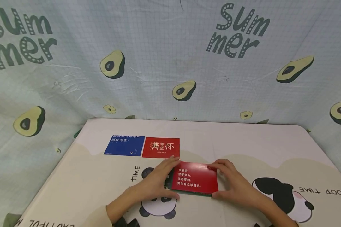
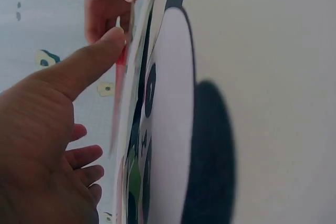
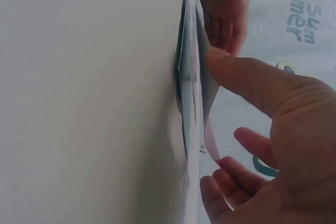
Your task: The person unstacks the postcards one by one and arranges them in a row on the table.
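A red card (image 1: 195, 178) with white lettering lies on top of a small stack of cards, whose dark edge (image 1: 191, 193) shows along the near side. My right hand (image 1: 236, 186) holds the red card at its right end, thumb at the near corner and fingertips at the far one. That end bows up off the cards below in the right wrist view, where the card's pale underside (image 3: 211, 93) shows. At the left end is my left hand (image 1: 153, 186), fingers extended by the far corner and thumb apart from them, near the close corner.
Beyond the stack, a blue card (image 1: 125, 146) and another red card (image 1: 161, 148) lie side by side on the table. The pale table mat (image 1: 82, 176) carries printed panda and dog drawings. A curtain with avocado prints (image 1: 147, 75) hangs behind the table.
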A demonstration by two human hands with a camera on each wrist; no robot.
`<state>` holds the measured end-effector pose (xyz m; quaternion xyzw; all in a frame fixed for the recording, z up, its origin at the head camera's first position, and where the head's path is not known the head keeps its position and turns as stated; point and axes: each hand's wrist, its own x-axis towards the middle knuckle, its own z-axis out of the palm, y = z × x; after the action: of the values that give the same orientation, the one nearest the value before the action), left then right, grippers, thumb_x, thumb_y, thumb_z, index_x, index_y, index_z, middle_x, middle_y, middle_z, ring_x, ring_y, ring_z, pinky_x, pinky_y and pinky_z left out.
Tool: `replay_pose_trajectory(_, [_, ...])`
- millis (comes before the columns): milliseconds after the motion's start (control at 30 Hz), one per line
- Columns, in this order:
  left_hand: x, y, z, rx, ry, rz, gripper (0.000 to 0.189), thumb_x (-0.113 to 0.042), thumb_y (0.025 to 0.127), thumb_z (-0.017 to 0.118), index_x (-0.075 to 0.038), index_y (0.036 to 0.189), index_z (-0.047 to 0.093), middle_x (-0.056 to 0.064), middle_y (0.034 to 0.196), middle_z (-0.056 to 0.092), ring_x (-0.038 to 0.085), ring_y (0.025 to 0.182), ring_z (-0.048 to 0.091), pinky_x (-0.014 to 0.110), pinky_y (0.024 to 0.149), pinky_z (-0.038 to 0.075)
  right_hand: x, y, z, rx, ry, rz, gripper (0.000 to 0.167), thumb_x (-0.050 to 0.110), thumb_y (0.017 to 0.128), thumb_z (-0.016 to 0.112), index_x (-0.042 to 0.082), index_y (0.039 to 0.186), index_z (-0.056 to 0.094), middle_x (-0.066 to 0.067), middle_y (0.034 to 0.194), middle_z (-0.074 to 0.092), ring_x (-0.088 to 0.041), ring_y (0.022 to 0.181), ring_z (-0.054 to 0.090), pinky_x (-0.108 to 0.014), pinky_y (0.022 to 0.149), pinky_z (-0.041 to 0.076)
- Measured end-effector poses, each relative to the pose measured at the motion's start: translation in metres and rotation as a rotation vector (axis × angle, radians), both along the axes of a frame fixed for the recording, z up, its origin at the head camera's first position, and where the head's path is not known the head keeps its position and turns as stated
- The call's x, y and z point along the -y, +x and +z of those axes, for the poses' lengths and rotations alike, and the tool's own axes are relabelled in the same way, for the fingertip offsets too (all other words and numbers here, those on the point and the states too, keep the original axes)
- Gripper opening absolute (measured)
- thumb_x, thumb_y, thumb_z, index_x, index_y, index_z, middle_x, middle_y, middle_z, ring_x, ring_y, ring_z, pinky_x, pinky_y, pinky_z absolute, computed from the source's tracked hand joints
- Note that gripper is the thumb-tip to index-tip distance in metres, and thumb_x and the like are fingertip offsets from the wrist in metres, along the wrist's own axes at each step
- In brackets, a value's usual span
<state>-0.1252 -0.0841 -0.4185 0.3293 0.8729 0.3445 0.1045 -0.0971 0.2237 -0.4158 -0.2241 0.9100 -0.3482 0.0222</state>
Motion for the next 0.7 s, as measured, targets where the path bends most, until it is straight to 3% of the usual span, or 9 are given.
replay_pose_trajectory(367, [-0.006, -0.01, 0.011, -0.065, -0.029, 0.022, 0.1, -0.029, 0.07, 0.085, -0.015, 0.15, 0.026, 0.004, 0.152, 0.03, 0.023, 0.139, 0.027, 0.043, 0.101, 0.042, -0.006, -0.008, 0.013, -0.055, -0.056, 0.037, 0.085, 0.033, 0.065, 0.089, 0.02, 0.137, 0.046, 0.006, 0.133, 0.038, -0.015, 0.122, 0.037, -0.038, 0.087, 0.053])
replay_pose_trajectory(700, [-0.017, -0.027, 0.022, -0.063, 0.003, 0.026, 0.088, -0.031, 0.069, 0.085, -0.013, 0.142, 0.04, 0.004, 0.148, 0.033, 0.021, 0.135, 0.033, 0.038, 0.097, 0.046, -0.022, -0.026, 0.021, -0.123, -0.031, 0.105, 0.087, 0.028, 0.067, 0.087, 0.018, 0.141, 0.042, -0.002, 0.137, 0.036, -0.023, 0.126, 0.034, -0.043, 0.084, 0.054])
